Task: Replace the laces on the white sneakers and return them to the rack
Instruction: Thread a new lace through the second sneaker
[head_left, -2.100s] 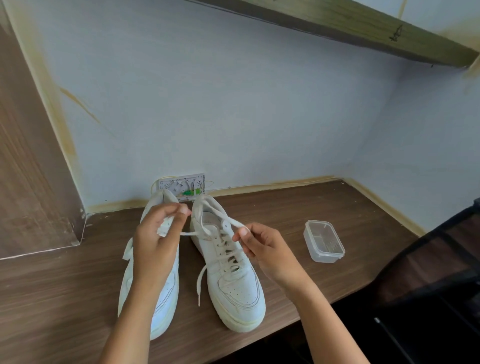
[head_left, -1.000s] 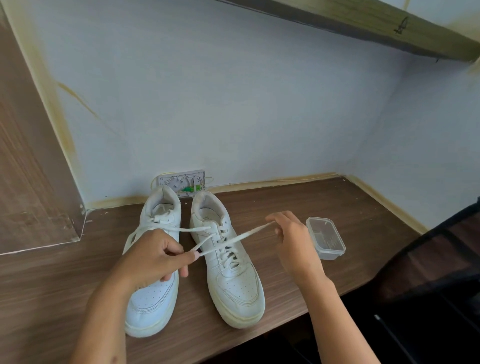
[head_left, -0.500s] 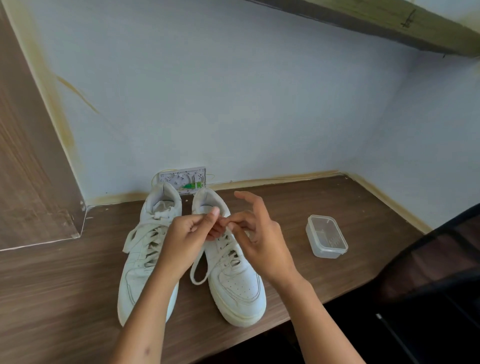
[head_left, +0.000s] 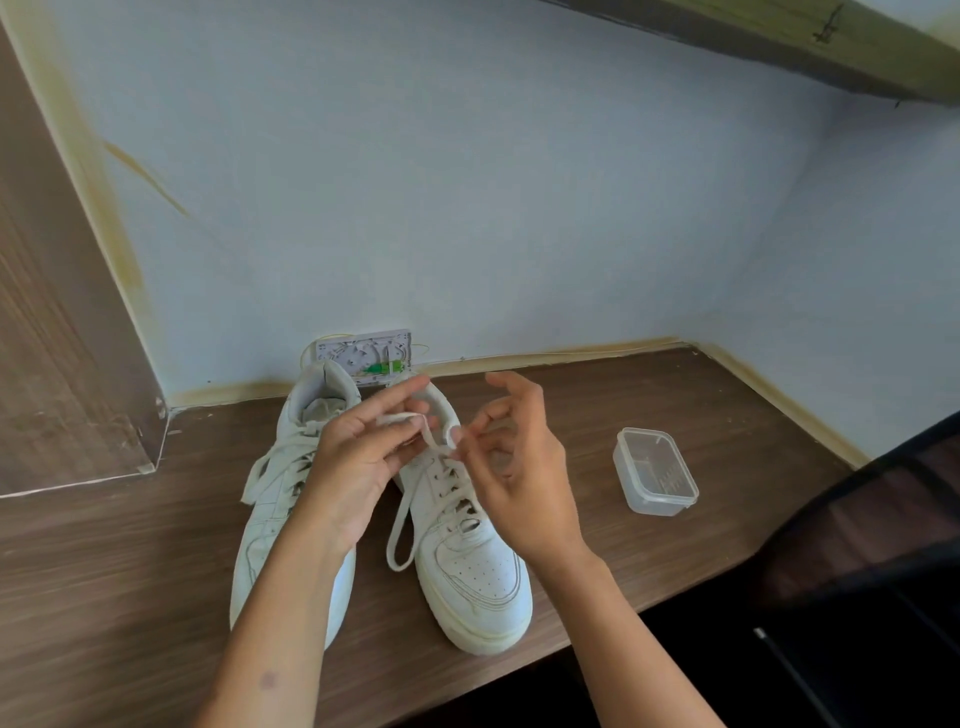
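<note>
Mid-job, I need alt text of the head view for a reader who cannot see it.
Both hands work a white lace above the right-hand white sneaker: the left hand pinches it, and the right hand holds it beside. A second white sneaker stands alongside on the wooden desk, and a clear plastic container sits to the right.

White sneakers (head_left: 475, 566) and lace (head_left: 402, 525) — brown wood-grain desk (head_left: 130, 566).
</note>
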